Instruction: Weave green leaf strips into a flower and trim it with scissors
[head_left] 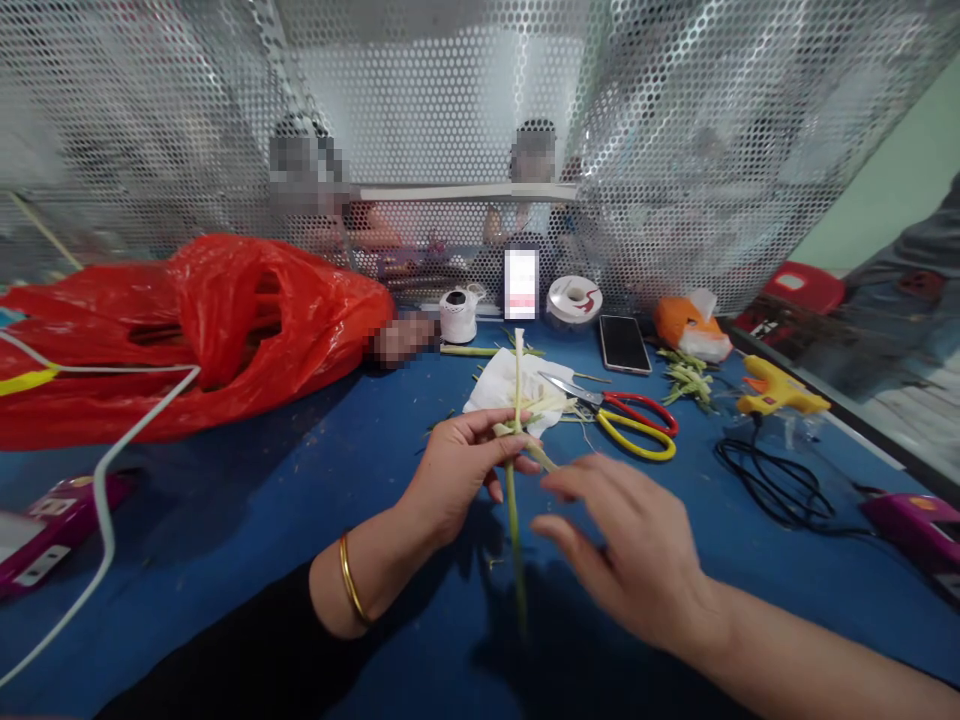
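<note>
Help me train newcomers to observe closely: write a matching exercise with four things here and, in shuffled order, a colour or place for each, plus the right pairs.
Things:
1. Scissors
2. Bag
3. Stem
4. Glue gun

Colour or place:
A. In the left hand
B. Yellow, right of the scissors
C. Red, at the left of the picture
D. Red and yellow handles

Pairs: 1-D, 2-C, 3-A, 4-B

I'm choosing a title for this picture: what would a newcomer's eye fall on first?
Probably the glossy red plastic bag sprawled at the left. Then the scissors with one red and one yellow handle, right of centre, and the yellow glue gun farther right. At the centre, the left hand pinches a green stem.
</note>
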